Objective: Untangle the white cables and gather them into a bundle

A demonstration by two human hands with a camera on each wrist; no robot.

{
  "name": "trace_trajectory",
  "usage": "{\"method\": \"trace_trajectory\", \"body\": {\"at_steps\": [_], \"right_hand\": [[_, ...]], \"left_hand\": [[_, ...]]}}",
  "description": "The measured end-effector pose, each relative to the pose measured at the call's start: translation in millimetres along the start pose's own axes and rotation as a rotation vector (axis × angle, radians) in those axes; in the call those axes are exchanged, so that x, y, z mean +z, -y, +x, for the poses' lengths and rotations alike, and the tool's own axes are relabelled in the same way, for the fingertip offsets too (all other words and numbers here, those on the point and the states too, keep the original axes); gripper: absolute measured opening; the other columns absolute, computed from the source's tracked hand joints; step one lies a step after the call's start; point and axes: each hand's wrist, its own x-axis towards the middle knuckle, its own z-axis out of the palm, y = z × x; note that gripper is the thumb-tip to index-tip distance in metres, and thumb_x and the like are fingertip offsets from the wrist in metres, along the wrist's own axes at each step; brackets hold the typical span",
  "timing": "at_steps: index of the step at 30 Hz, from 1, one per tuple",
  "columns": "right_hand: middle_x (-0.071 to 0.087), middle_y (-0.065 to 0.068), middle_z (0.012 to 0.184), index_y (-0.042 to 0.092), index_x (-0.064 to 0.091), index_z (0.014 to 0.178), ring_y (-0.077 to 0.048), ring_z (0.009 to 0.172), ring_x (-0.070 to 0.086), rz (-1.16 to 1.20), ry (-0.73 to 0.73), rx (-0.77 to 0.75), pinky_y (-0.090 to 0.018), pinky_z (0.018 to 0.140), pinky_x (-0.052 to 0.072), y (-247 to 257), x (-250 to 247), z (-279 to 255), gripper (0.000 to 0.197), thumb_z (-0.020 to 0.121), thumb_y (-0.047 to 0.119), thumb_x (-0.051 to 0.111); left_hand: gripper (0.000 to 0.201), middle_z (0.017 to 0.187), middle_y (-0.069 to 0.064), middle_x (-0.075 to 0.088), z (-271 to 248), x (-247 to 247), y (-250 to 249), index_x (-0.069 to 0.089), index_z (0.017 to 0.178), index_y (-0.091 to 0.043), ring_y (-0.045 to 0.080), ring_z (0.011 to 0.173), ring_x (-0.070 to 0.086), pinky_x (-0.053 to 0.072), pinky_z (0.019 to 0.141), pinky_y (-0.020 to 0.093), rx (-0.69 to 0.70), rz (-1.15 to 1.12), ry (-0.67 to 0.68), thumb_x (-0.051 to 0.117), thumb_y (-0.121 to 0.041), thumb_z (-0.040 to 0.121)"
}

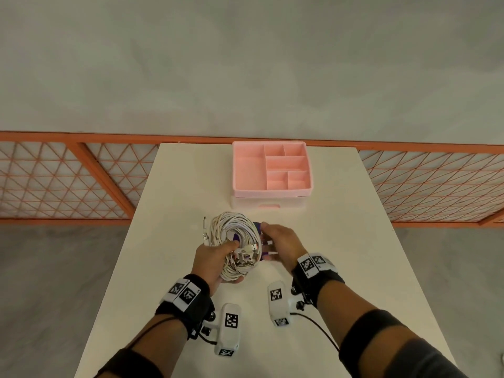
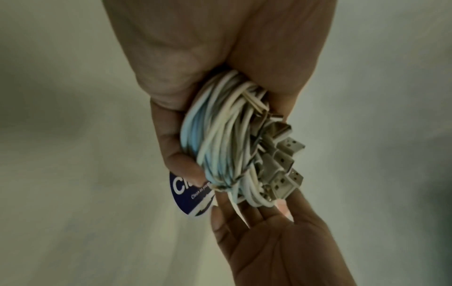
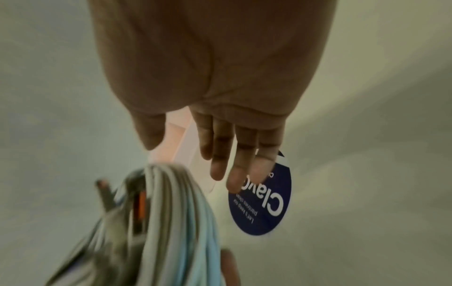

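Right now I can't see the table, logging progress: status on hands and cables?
Left hand grips the coiled white cables. Right hand open, fingers on the blue tag. Pink organizer behind, clear.

A white table (image 1: 169,203) runs lengthwise away from the person, its far end reaching an orange mesh fence (image 1: 68,181) and its sides dropping to a grey floor (image 1: 54,282). Near the far end, right of the middle, a pink organiser tray (image 1: 246,170) with several compartments sits on a white drawer box (image 1: 245,204) with a pink handle; the box stands directly on the table. Whether the cable coil nearer the person touches the table cannot be told
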Motion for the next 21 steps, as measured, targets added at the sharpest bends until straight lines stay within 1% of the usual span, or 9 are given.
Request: {"method": "trace_trajectory", "body": {"at_steps": [1, 4, 6, 8, 10, 12, 14, 18, 21], "right_hand": [[0.068, -0.007, 0.081, 0.002, 0.066, 0.110, -0.019, 0.064, 0.064, 0.034, -0.059, -0.008, -0.028, 0.056, 0.051, 0.3, -3.3, 8.6, 0.037, 0.095, 0.035, 0.060], [0.064, -0.014, 0.078, -0.006, 0.061, 0.113, -0.021, 0.058, 0.060, 0.105, -0.176, 0.002, -0.027, 0.050, 0.045, -0.2, -11.6, 35.6, 0.033, 0.098, 0.023, 0.056], [0.064, -0.015, 0.081, -0.005, 0.059, 0.116, -0.020, 0.056, 0.060, 0.135, -0.211, 0.026, -0.027, 0.048, 0.045, -0.7, -15.4, 53.2, 0.031, 0.100, 0.021, 0.053], [0.065, -0.016, 0.091, -0.002, 0.056, 0.119, -0.022, 0.061, 0.062, 0.162, -0.218, 0.048, -0.027, 0.047, 0.047, -0.8, -17.1, 69.6, 0.032, 0.101, 0.023, 0.052], [0.067, -0.015, 0.101, 0.001, 0.055, 0.123, -0.024, 0.068, 0.065, 0.217, -0.212, 0.052, -0.030, 0.051, 0.051, -1.6, -15.6, 83.9, 0.033, 0.101, 0.026, 0.053], [0.068, -0.012, 0.108, 0.006, 0.056, 0.122, -0.026, 0.080, 0.071, 0.277, -0.215, 0.047, -0.037, 0.066, 0.058, -0.8, -11.5, 94.7, 0.033, 0.099, 0.030, 0.056], [0.070, -0.012, 0.108, 0.008, 0.058, 0.119, -0.029, 0.089, 0.072, 0.381, -0.235, 0.057, -0.042, 0.080, 0.060, 1.5, -7.5, 104.8, 0.035, 0.095, 0.034, 0.062], [0.071, -0.010, 0.098, 0.003, 0.062, 0.111, -0.025, 0.079, 0.070, 0.488, -0.267, 0.062, -0.038, 0.073, 0.057, 1.8, -2.4, 118.6, 0.040, 0.091, 0.037, 0.067], [0.069, -0.009, 0.090, 0.004, 0.061, 0.109, -0.027, 0.079, 0.070, 0.511, -0.272, 0.065, -0.044, 0.081, 0.057, -0.7, -0.1, 120.7, 0.037, 0.092, 0.036, 0.067]], "left_hand": [[0.027, 0.093, 0.027, 0.073, 2.3, -2.2, 0.9, 0.070, 0.104, 0.000, 0.041, 0.070, 0.071, 0.056, 0.060, 0.051, -0.012, 0.002, -0.017, 0.076, -0.013, 0.082], [0.026, 0.094, 0.027, 0.073, 7.9, -8.4, 3.4, 0.069, 0.103, 0.000, 0.042, 0.073, 0.071, 0.057, 0.060, 0.052, -0.029, 0.021, -0.072, 0.077, -0.014, 0.082], [0.023, 0.093, 0.026, 0.073, 11.8, -11.5, 4.7, 0.070, 0.100, -0.001, 0.043, 0.074, 0.071, 0.058, 0.062, 0.056, -0.034, 0.045, -0.112, 0.077, -0.014, 0.082], [0.021, 0.090, 0.025, 0.074, 16.7, -14.2, 5.9, 0.071, 0.096, -0.002, 0.043, 0.073, 0.071, 0.058, 0.063, 0.060, -0.036, 0.074, -0.150, 0.077, -0.015, 0.081], [0.021, 0.087, 0.024, 0.074, 21.9, -15.9, 6.5, 0.071, 0.094, -0.001, 0.042, 0.070, 0.072, 0.058, 0.061, 0.061, -0.041, 0.102, -0.191, 0.078, -0.015, 0.080], [0.019, 0.083, 0.023, 0.074, 26.8, -17.3, 7.3, 0.071, 0.091, -0.002, 0.042, 0.068, 0.072, 0.057, 0.060, 0.064, -0.052, 0.116, -0.227, 0.079, -0.014, 0.079], [0.020, 0.081, 0.022, 0.074, 30.6, -17.7, 9.1, 0.070, 0.091, -0.002, 0.042, 0.065, 0.072, 0.057, 0.060, 0.065, -0.073, 0.137, -0.248, 0.080, -0.015, 0.079], [0.021, 0.083, 0.020, 0.073, 32.6, -14.2, 14.2, 0.069, 0.094, -0.004, 0.040, 0.062, 0.072, 0.058, 0.056, 0.059, -0.088, 0.153, -0.249, 0.079, -0.015, 0.080], [0.021, 0.084, 0.020, 0.074, 34.1, -12.4, 15.8, 0.069, 0.095, -0.005, 0.040, 0.063, 0.073, 0.058, 0.057, 0.059, -0.089, 0.140, -0.254, 0.079, -0.016, 0.080]]}}
